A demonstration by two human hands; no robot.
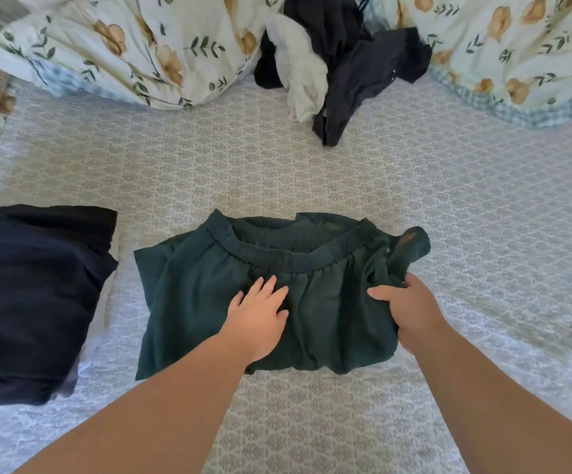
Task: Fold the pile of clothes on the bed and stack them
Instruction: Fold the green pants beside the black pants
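Note:
A dark green garment with an elastic waistband (209,295) lies partly folded on the bed in front of me. My left hand (259,316) rests flat on its middle, fingers straight. My right hand (411,309) grips the bunched right side of the green cloth, fingers curled into the fabric. A folded navy garment (28,295) lies to the left on top of something white. At the back, a loose pile of black and white clothes (339,63) sits unfolded.
The bed is covered by a grey-white patterned sheet (312,172). A crumpled floral duvet (113,46) runs along the far side, on both sides of the loose pile.

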